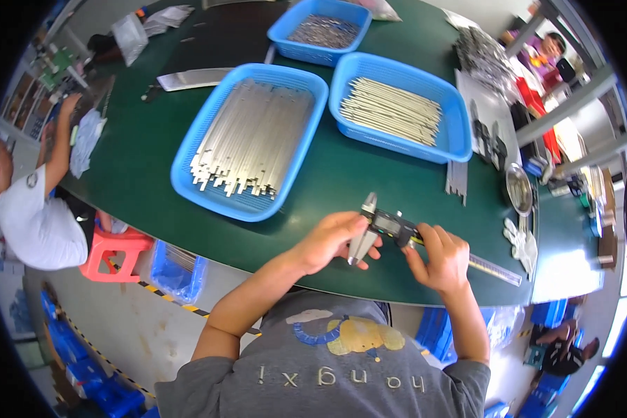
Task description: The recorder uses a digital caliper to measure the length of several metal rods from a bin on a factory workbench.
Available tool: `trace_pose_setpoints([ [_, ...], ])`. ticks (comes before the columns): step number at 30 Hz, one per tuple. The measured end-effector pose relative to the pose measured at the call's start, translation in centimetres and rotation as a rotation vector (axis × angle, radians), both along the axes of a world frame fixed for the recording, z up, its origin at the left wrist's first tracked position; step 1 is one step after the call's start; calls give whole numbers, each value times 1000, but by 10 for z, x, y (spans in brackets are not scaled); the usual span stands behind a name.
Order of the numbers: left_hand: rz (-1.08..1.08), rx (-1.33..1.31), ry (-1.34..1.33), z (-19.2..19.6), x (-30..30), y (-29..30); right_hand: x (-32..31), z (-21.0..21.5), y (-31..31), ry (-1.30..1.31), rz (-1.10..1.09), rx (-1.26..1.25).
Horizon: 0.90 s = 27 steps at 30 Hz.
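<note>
A digital caliper with a small display is held over the front edge of the green table. My left hand grips its jaw end, thumb on the near side and fingers behind. My right hand is closed round the beam just right of the display, and the beam's scaled end sticks out past it. The metal jaws look parted at the lower tips; whether anything small sits between them I cannot make out. Just beyond my left hand stands a blue basket of flat silvery metal strips.
Farther back are a blue basket of thin pale rods and a blue basket of small metal parts. On the right lie metal strips, a steel bowl and white gloves. A person sits at the left.
</note>
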<state>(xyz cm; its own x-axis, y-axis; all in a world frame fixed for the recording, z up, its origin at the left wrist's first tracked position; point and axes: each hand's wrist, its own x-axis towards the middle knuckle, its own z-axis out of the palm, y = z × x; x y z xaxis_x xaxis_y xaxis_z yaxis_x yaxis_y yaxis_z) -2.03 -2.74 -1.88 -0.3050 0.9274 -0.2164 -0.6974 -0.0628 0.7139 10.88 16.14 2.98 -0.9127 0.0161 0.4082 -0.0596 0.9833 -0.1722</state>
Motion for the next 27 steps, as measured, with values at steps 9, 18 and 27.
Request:
trace_pose_setpoints([
  [9,-26,93,14,-4,-11,-14,-7,12,-14,42,-22,37],
  [18,-305,94,6,-2,10,-12,31,31,-53,-31,-380,115],
  [27,-175,-107,515,13,10,-20,59,23,-69,-86,-330,-58],
])
